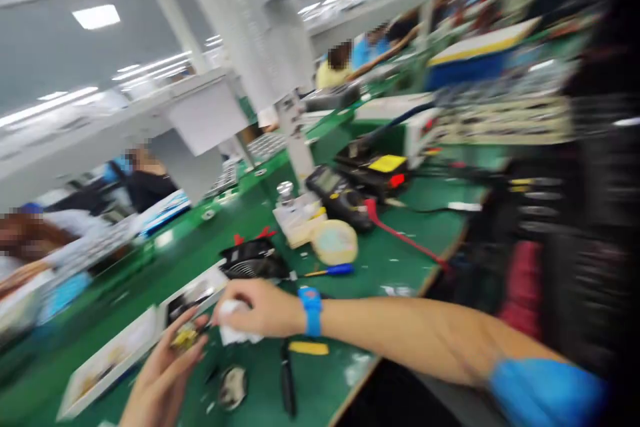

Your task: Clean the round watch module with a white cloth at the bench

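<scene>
Left hand: the small gold-coloured part (185, 337) is pinched in the curled fingers of the left hand (163, 380), bottom left of the frame. It's too blurred to say what the part is.
Right hand: closed around a crumpled white tissue (235, 325), with the right hand (255, 310) held just beside the part. Can't tell if they're touching.
Wrist: a blue wristband (311, 310) is worn on the right arm.
Around the hands: a round metal piece (233, 387), a black-handled tool (287, 380) and a yellow-handled tool (309, 347) are laid on the green desk (385, 273). A white tray (110, 363) is seen at lower left.
Just above: a blue-handled screwdriver (335, 270) is lying by a black finned part (253, 260).
Further up: a multimeter (340, 197) with a red test lead (400, 233) is placed near upper centre.
Risks: the part could be dropped if the pinch is loosened by pressure from the tissue, and could be lost among the tools. Tissue fibres could be left on it too.
</scene>
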Available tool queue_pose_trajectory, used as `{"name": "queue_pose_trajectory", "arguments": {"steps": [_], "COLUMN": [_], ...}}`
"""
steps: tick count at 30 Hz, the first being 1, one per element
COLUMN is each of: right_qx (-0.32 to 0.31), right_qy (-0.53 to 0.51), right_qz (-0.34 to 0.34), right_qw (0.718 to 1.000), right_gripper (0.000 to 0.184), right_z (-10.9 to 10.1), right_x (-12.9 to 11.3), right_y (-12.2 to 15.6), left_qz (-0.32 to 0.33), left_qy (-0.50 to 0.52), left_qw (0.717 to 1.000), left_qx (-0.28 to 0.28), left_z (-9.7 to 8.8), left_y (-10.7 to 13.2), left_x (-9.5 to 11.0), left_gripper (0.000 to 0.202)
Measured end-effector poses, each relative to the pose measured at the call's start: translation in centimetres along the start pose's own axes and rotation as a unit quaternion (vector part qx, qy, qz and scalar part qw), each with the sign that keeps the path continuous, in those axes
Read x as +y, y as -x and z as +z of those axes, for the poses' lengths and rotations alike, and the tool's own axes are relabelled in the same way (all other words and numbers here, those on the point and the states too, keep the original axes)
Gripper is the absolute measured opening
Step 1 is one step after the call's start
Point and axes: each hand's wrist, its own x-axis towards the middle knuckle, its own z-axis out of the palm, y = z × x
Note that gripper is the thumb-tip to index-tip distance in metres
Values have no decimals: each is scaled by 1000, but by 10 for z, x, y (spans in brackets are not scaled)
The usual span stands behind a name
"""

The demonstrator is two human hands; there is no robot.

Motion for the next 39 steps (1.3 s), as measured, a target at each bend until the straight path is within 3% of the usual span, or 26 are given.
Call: {"name": "queue_pose_trajectory", "arguments": {"steps": [2,5,12,16,20,22,25,30,34,39], "right_qx": [-5,-36,-60,-66,-50,-44,-75,-146,-153,-157], "right_qy": [-68,-126,-67,-48,-39,5,156,402,437,399], "right_qz": [9,25,73,73,52,43,13,-62,-81,-142], "right_qw": [998,991,993,994,997,998,985,902,883,892], "right_gripper": [22,24,28,33,26,23,21,34,46,21], "right_z": [5,7,10,7,5,5,5,8,8,8], "right_x": [8,15,13,12,9,8,8,15,21,23], "right_y": [-4,-6,-5,-6,-6,-5,-1,8,7,5], "left_qz": [11,33,59,54,51,59,56,40,46,48], "left_qy": [9,62,60,61,68,67,69,121,142,148], "left_qw": [999,997,996,996,994,993,993,990,987,987], "left_qx": [49,32,5,30,65,78,82,65,52,44], "left_z": [-27,-43,-41,-42,-44,-44,-44,-45,-46,-45], "left_y": [11,15,14,14,14,13,12,8,8,10], "left_x": [-3,-7,-11,-8,-6,-6,-6,-7,-7,-7], "left_gripper": [56,62,53,53,47,47,50,54,54,55]}}
